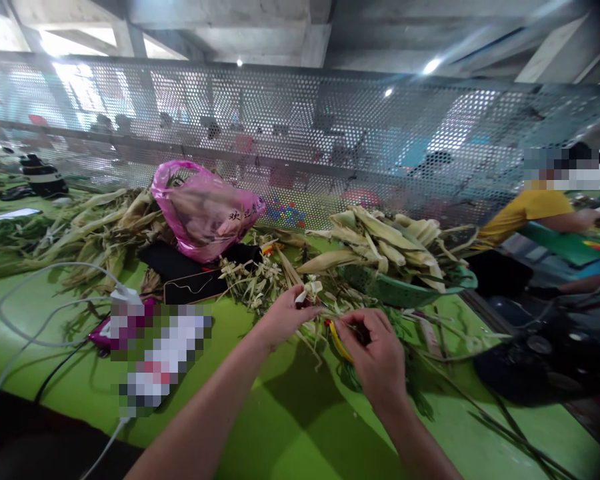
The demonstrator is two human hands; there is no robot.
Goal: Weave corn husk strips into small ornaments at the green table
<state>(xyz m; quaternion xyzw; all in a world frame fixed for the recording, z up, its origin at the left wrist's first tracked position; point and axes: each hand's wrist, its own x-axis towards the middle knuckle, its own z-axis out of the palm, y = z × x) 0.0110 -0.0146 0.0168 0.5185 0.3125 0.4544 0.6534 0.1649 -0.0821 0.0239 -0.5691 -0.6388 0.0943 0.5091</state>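
Above the green table, my left hand [286, 319] is closed around a small pale flower-like piece of folded corn husk [311, 291]. My right hand [375, 350] pinches at a thin husk strip [332, 311] running from that piece; the fingertips cover part of it. Just under the right fingers lies a yellow-and-red handled tool [342, 341], its kind partly hidden. A heap of small husk flowers [260, 283] sits beyond my left hand. Behind the hands, dried corn husks [387, 237] overfill a green basket [380, 288].
A pink plastic bag [207, 217] stands at the back, beside loose husks [100, 227]. Left lie a power strip [130, 327], white cables [55, 265] and a blurred-out phone-like object [167, 357]. A perforated metal partition [280, 127] closes the rear. A person in yellow [530, 210] works at right.
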